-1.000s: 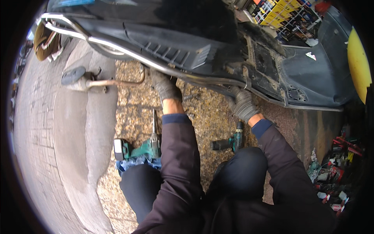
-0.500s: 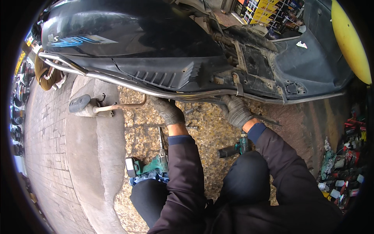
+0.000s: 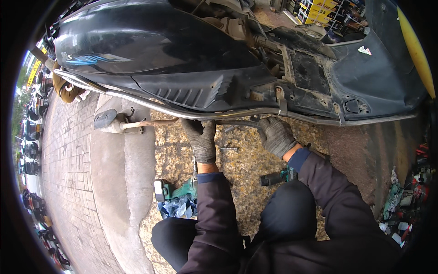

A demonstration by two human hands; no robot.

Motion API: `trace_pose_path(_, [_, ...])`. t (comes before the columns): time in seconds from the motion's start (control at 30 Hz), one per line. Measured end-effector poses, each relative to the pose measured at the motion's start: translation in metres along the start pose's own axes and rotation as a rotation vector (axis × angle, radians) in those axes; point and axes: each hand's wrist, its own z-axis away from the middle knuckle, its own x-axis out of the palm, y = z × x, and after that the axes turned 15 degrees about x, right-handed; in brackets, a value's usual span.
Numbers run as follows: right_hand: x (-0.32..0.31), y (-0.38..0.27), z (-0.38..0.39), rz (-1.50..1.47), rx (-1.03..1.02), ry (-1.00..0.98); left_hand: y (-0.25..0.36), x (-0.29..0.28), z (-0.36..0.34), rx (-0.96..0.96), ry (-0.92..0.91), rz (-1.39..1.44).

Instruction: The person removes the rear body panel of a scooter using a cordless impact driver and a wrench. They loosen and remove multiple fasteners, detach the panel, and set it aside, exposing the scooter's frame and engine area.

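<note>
A dark scooter (image 3: 150,41) with a silver side rail (image 3: 214,114) stretches across the view above my hands. My left hand (image 3: 202,144), in a grey knit glove, reaches up to the rail's underside. Its thumb and fingers curl upward, with the tips hidden under the rail. A dark bar (image 3: 237,122) runs just below the rail between my hands. My right hand (image 3: 277,137), gloved alike, is closed around the bar's right end, close under the rail bracket. What my left fingers grip is out of sight.
A green cordless tool (image 3: 182,189) lies on a blue cloth (image 3: 178,208); another power tool (image 3: 276,177) is by my right knee. An exhaust muffler (image 3: 109,122) rests at left. A socket (image 3: 230,148) lies between my arms. Clutter (image 3: 404,201) fills the right edge. Someone crouches at far left.
The view has shifted a little, so the scooter sits farther right. My left hand has turned, its thumb now showing on the right. My right hand stays under the rail, fingers curled.
</note>
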Motion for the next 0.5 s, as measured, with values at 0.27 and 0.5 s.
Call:
trace_pose_path(0.27, [0.007,0.013,-0.007,-0.093,-0.036,-0.025,0.011,-0.006,-0.013,-0.163,0.169,0.036])
trace_pose_path(0.5, [0.007,0.012,-0.01,-0.179,-0.027,0.022,-0.046,-0.009,-0.047,-0.209,0.347,0.293])
